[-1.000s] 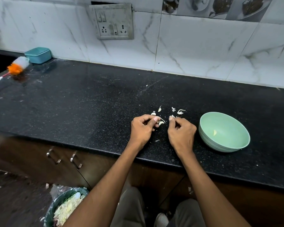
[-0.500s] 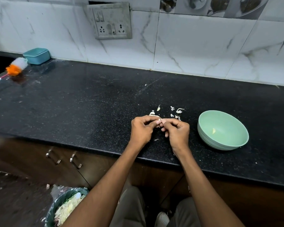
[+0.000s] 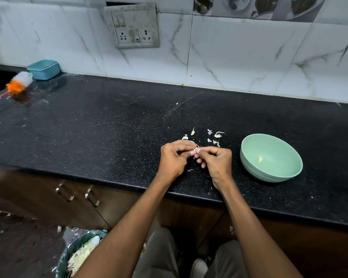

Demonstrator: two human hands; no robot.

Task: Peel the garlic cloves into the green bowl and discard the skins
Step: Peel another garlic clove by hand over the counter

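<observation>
Both hands are now meeting over the counter's near edge, where a second ago they were working apart. A garlic clove [image 3: 193, 153] is being pinched between the left hand [image 3: 174, 159] and right hand [image 3: 216, 162], its long axis hidden. Skins [image 3: 214, 138] are lying just beyond; the green bowl [image 3: 270, 157] is sitting right of the right hand, the nearer one.

Black speckled countertop [image 3: 88, 127], white marble-look wall tiles [image 3: 239, 57], switch panel [image 3: 134, 27], brown cabinets [image 3: 48, 189]
</observation>
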